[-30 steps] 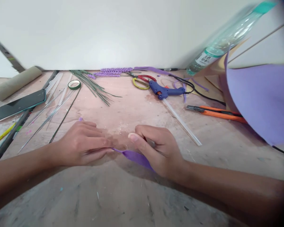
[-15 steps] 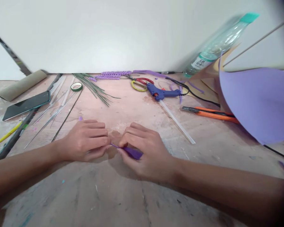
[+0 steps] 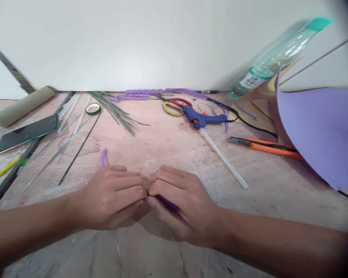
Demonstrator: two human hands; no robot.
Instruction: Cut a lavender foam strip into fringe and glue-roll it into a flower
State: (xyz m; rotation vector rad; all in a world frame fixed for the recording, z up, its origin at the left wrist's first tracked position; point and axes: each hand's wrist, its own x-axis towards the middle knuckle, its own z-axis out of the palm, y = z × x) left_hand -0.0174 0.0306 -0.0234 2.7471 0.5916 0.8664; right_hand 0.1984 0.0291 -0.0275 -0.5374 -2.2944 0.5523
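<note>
My right hand [image 3: 185,204] is closed around a purple strip [image 3: 169,203] that looks like foam or paper; part of it shows between thumb and fingers. Against its fingertips, my left hand [image 3: 116,199] is pinched shut at the strip's narrow end, which the fingers mostly hide. Both hands rest low over the wooden tabletop [image 3: 162,152], knuckles up. Just beyond the left hand, a short light purple strip [image 3: 103,157] lies on the table.
A blue glue gun [image 3: 203,117], scissors [image 3: 174,106], an orange utility knife [image 3: 266,147] and a purple sheet [image 3: 319,131] are to the right. Leftward lie green tape [image 3: 93,109], wires [image 3: 60,148], a phone [image 3: 27,133] and a cardboard tube [image 3: 23,106]. Behind stands a bottle [image 3: 266,65].
My hands have come together, closing the gap where the thin twisted part of the purple strip showed. The view has tilted slightly, so the hands sit lower and more of the light purple strip shows.
</note>
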